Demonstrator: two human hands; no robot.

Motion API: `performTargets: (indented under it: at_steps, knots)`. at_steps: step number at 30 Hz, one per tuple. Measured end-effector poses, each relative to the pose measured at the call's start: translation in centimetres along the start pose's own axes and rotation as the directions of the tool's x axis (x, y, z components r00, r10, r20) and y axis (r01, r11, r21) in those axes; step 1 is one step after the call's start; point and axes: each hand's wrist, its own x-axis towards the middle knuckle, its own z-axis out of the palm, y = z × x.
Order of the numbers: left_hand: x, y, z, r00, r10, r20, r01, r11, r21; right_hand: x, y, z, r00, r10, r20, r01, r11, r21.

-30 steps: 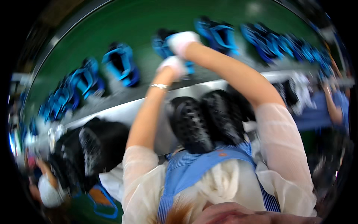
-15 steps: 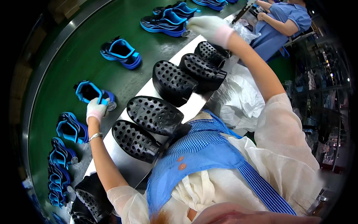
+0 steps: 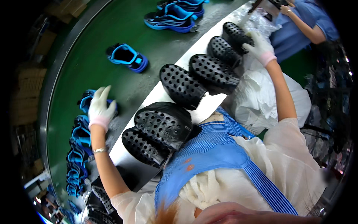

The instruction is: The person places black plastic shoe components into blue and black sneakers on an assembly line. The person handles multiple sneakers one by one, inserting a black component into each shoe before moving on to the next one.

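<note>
My left hand (image 3: 100, 108), in a white glove with a pink cuff, hovers over a blue-and-black sneaker (image 3: 86, 100) on the green surface. Its fingers are spread and hold nothing. In a matching glove, my right hand (image 3: 260, 46) reaches to the far right. Its thumb and fingers close around the end of the farthest black perforated shoe form (image 3: 235, 33). Several similar forms line the white ledge: one beside it (image 3: 223, 50), two in the middle (image 3: 214, 72) (image 3: 182, 85), and a nearer pair (image 3: 164, 121) (image 3: 143, 145) by my apron.
A lone sneaker (image 3: 128, 58) sits on the green conveyor (image 3: 97, 37), with more at the far end (image 3: 171, 18) and a row at near left (image 3: 76, 156). White plastic bags (image 3: 268, 97) bulge right of the ledge (image 3: 149, 99). A person in blue (image 3: 298, 33) stands at upper right.
My left hand has let go of the sneaker collar and spread its fingers. My right hand has moved from near the far sneakers, rightward and down to the farthest black form. The view has shifted.
</note>
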Motion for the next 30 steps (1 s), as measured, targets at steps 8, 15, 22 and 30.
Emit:
performTargets:
  at_steps: [8, 15, 22, 30]
  knots:
    - [8.7, 2.3, 5.2, 0.986, 0.161, -0.047, -0.168, 0.955, -0.245, 0.6, 0.0, -0.3, 0.991, -0.137, 0.011, 0.137, 0.991, 0.002]
    - [9.3, 0.2, 6.8, 0.992, 0.118, 0.043, -0.110, 0.982, -0.153, 1.2, 0.6, -1.3, 0.983, -0.145, 0.116, 0.150, 0.988, -0.037]
    - [3.4, -1.1, 6.4, 0.999, -0.019, 0.041, 0.023, 0.996, -0.091, 0.4, -0.2, -3.1, 0.970, -0.238, 0.054, 0.240, 0.970, -0.037]
    - [1.1, -3.0, 7.6, 0.993, 0.035, -0.112, -0.066, 0.955, -0.290, 1.1, 0.6, -2.4, 0.952, -0.217, 0.214, 0.237, 0.969, -0.070]
